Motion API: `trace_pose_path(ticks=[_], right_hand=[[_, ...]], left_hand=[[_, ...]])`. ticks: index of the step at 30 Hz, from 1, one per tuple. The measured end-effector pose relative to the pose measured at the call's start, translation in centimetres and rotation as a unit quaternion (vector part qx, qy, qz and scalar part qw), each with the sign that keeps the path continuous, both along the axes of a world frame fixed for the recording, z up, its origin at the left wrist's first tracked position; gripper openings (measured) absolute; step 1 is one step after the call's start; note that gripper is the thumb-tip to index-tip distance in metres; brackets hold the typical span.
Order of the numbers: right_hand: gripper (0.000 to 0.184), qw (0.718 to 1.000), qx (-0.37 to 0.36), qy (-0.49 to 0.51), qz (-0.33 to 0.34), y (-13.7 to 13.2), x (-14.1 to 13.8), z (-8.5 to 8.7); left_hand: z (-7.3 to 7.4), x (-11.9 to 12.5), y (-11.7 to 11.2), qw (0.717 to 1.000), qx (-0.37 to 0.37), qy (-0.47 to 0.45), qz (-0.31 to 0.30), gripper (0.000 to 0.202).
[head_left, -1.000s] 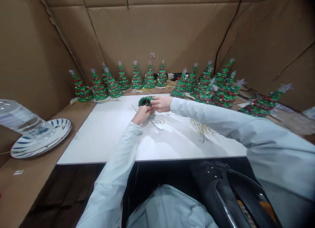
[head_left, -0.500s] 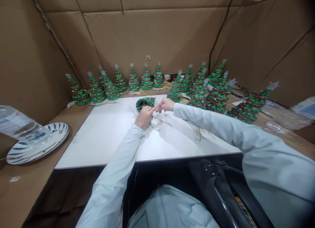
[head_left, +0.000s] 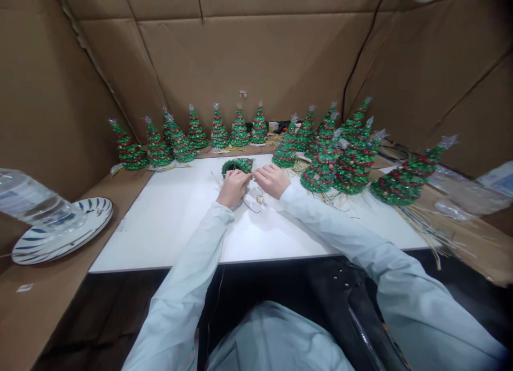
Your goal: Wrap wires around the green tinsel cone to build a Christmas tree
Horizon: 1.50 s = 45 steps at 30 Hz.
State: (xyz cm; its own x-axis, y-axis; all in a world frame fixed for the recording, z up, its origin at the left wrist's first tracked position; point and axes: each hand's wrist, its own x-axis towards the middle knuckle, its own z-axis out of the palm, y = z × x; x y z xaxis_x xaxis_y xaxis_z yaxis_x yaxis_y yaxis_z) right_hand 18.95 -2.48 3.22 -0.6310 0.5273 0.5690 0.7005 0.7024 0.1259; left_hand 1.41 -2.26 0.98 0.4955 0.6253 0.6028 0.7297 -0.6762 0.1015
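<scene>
A small green tinsel Christmas tree [head_left: 229, 165] lies on its side on the white board [head_left: 160, 229], its hollow round base facing me. Thin wires come out around that base. Close in front of it, my left hand [head_left: 233, 188] is closed, its fingertips pinching thin wire. My right hand [head_left: 272, 181] is also closed, fingertips almost meeting those of the left. What lies between the right fingertips is too small to make out. Under both hands, several short yellow and dark wire ends [head_left: 254, 200] are scattered on the board.
Several finished-looking Christmas trees [head_left: 218, 128] stand along the back, and more [head_left: 320, 168] crowd the right side with loose wires [head_left: 427, 226] at their bases. At left, a water bottle [head_left: 36, 200] leans over a patterned plate [head_left: 100, 210]. Cardboard walls [head_left: 260, 55] enclose the table.
My right forearm has dropped lower and nearer to me, and the right hand has turned, with its knuckles now upward. My left hand stays by the tree's base, shifted slightly.
</scene>
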Motion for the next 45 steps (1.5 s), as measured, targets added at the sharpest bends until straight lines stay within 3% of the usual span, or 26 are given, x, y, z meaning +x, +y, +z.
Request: trace_pose_path(ticks=[5,10,14,17,19,22,25,31,34,36,37,40,42,45], right_hand=[[0.034,0.990,0.109,-0.079,0.035,0.4,-0.1,0.0],[0.035,0.981,0.141,-0.117,0.063,0.3,0.0,0.7],[0.033,0.992,0.080,-0.088,0.043,0.4,-0.2,0.4],[0.026,0.999,-0.022,0.003,-0.033,0.5,-0.7,0.0],[0.020,0.987,-0.115,0.072,-0.088,0.6,-1.2,0.0],[0.016,0.941,-0.264,0.150,-0.149,0.8,-1.7,0.3],[0.012,0.875,-0.388,0.234,-0.173,1.2,-1.9,0.3],[0.014,0.680,-0.597,0.396,-0.153,2.3,-1.8,0.0],[0.015,0.641,-0.642,0.397,-0.139,2.3,-1.7,0.2],[0.015,0.663,-0.629,0.385,-0.130,2.1,-1.6,0.3],[0.014,0.695,-0.602,0.373,-0.124,1.8,-1.5,0.3],[0.011,0.853,-0.422,0.296,-0.072,1.0,-1.1,0.0],[0.024,0.940,-0.261,0.219,-0.029,0.6,-0.8,-0.3],[0.017,0.988,-0.106,0.111,-0.007,0.6,-0.3,-0.7]], left_hand=[[0.7,-0.2,-0.3,0.999,-0.037,-0.007,-0.004,0.021],[1.1,-0.5,-0.2,0.997,-0.071,-0.002,-0.007,0.024],[0.8,-0.6,0.0,0.996,-0.082,0.017,-0.019,0.026],[0.5,-0.6,0.2,0.998,-0.060,0.025,-0.013,0.026],[0.4,-0.6,0.3,0.999,-0.036,0.024,-0.007,0.025],[0.1,-0.5,0.3,1.000,-0.007,0.010,-0.003,0.023],[-0.1,-0.4,0.3,1.000,0.020,0.002,0.001,0.022],[-0.5,-0.5,0.2,0.997,0.073,0.029,-0.001,0.021],[-0.6,-0.6,0.2,0.996,0.082,0.039,-0.008,0.022],[-0.6,-0.7,0.3,0.996,0.082,0.038,-0.008,0.021],[-0.6,-0.7,0.3,0.996,0.080,0.034,-0.006,0.021],[-0.4,-0.7,0.4,0.998,0.065,0.015,0.004,0.022],[-0.3,-0.7,0.4,0.999,0.054,0.002,0.006,0.024],[-0.1,-0.8,0.3,0.999,0.042,-0.010,0.003,0.025]])
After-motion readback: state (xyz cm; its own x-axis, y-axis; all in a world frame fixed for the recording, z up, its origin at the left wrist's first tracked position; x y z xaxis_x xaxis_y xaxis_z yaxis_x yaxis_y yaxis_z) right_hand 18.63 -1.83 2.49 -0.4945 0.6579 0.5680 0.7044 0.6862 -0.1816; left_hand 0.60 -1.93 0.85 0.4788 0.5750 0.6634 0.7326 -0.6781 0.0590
